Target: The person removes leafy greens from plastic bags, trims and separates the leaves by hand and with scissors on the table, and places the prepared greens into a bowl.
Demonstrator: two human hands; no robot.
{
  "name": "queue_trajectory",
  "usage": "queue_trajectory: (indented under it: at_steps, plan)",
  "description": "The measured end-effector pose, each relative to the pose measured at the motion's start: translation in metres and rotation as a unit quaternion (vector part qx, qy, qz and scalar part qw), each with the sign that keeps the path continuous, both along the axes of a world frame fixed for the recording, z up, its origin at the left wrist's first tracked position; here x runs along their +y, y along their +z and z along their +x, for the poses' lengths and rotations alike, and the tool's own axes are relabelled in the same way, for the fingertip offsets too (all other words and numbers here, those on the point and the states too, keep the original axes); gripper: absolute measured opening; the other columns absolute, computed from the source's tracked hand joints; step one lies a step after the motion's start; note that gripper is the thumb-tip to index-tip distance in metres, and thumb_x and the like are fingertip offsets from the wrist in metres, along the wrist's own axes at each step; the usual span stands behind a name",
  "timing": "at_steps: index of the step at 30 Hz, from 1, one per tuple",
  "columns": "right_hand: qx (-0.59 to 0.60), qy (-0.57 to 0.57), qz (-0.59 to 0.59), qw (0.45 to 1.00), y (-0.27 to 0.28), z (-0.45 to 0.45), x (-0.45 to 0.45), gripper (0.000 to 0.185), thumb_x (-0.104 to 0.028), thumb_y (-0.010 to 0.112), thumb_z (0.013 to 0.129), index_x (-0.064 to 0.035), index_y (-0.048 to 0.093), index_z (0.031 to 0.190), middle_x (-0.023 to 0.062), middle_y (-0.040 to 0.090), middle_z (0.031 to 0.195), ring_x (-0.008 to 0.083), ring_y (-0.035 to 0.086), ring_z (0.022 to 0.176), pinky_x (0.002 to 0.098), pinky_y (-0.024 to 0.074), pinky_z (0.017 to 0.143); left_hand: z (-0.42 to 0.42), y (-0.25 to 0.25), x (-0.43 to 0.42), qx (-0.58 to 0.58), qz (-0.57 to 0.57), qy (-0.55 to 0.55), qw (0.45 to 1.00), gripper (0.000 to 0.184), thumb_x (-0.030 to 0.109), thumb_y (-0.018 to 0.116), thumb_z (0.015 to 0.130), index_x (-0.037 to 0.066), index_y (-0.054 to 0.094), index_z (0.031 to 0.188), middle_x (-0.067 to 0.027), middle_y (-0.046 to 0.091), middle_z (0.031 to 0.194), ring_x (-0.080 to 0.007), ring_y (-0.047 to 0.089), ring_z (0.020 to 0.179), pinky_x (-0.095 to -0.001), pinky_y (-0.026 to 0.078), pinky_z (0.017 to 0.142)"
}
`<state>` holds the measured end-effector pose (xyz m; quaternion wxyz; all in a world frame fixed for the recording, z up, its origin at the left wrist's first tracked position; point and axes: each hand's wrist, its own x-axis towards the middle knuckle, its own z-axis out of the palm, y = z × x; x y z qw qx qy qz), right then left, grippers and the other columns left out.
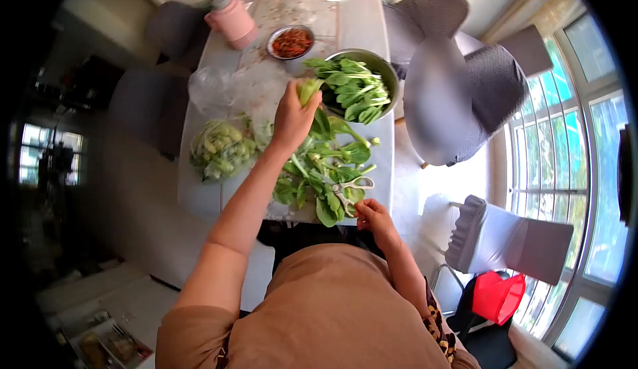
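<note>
My left hand (pixel 294 118) is closed around a pale green piece of bok choy (pixel 309 90), raised beside the left rim of a metal bowl (pixel 392 82). Inside that bowl lies a heap of leafy bok choy (pixel 355 87). Below, more loose bok choy (pixel 329 163) spreads over the table near its front edge. A pair of scissors (pixel 345 189) with pale handles rests on these leaves. My right hand (pixel 377 223) is beside the lower scissor handle, fingertips pressed together. Whether it touches the handle or pinches something small cannot be made out.
A clear plastic bag with green vegetables (pixel 222 148) sits on the table's (pixel 206 196) left side. Farther back stand a small bowl of reddish food (pixel 291 42) and a pink jug (pixel 234 23). Grey-covered chairs (pixel 492 90) line the right side; a red bag (pixel 498 296) is lower right.
</note>
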<state>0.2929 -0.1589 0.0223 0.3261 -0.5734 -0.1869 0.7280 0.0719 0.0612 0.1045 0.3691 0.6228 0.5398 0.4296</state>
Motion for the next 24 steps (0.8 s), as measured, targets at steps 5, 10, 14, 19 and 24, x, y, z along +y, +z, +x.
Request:
queue_trajectory:
  at_steps: [5, 10, 14, 19, 24]
  plan:
    - [-0.006, -0.093, -0.036, 0.995, -0.017, 0.024, -0.043, 0.022, -0.027, 0.063, 0.099, -0.0055, 0.063, 0.104, 0.0031, 0.065, 0.085, 0.0094, 0.057, 0.068, 0.0251, 0.0501, 0.063, 0.087, 0.004, 0.085, 0.320, 0.223, -0.047, 0.920, 0.040, 0.028, 0.070, 0.092, 0.003, 0.052, 0.117, -0.0179, 0.065, 0.114, -0.0362, 0.065, 0.101, -0.0455, 0.053, 0.081]
    - [-0.006, -0.173, -0.061, 0.983, -0.023, 0.034, -0.074, 0.021, -0.026, 0.063, 0.099, -0.0060, 0.063, 0.105, 0.0025, 0.065, 0.084, 0.0090, 0.058, 0.066, 0.0252, 0.0504, 0.062, 0.150, -0.071, 0.128, 0.501, 0.050, -0.131, 0.854, 0.080, 0.059, 0.064, 0.088, 0.005, 0.043, 0.143, -0.0156, 0.052, 0.139, -0.0331, 0.050, 0.129, -0.0478, 0.040, 0.107]
    - [0.008, -0.216, -0.079, 0.973, -0.032, 0.038, -0.093, 0.018, -0.025, 0.063, 0.099, -0.0071, 0.062, 0.104, 0.0024, 0.065, 0.084, 0.0094, 0.058, 0.066, 0.0254, 0.0503, 0.060, 0.154, -0.118, 0.119, 0.552, 0.000, -0.143, 0.821, 0.098, 0.070, 0.058, 0.086, 0.008, 0.028, 0.156, -0.0133, 0.037, 0.154, -0.0294, 0.033, 0.144, -0.0514, 0.024, 0.118]
    - [0.003, -0.205, -0.102, 0.973, -0.044, 0.037, -0.093, 0.018, -0.025, 0.063, 0.099, -0.0072, 0.062, 0.103, 0.0027, 0.065, 0.083, 0.0103, 0.059, 0.066, 0.0265, 0.0508, 0.059, 0.135, -0.106, 0.128, 0.485, 0.037, -0.177, 0.855, 0.092, 0.060, 0.064, 0.087, 0.008, 0.031, 0.155, -0.0154, 0.043, 0.149, -0.0337, 0.041, 0.139, -0.0467, 0.031, 0.116]
    - [-0.062, -0.112, -0.025, 0.991, -0.047, 0.040, -0.060, 0.019, -0.025, 0.061, 0.100, -0.0058, 0.061, 0.100, 0.0039, 0.065, 0.082, 0.0105, 0.059, 0.065, 0.0287, 0.0510, 0.058, 0.087, -0.061, 0.107, 0.367, 0.151, -0.162, 0.903, 0.076, 0.043, 0.068, 0.091, 0.008, 0.038, 0.152, -0.0161, 0.046, 0.146, -0.0337, 0.045, 0.135, -0.0466, 0.038, 0.112]
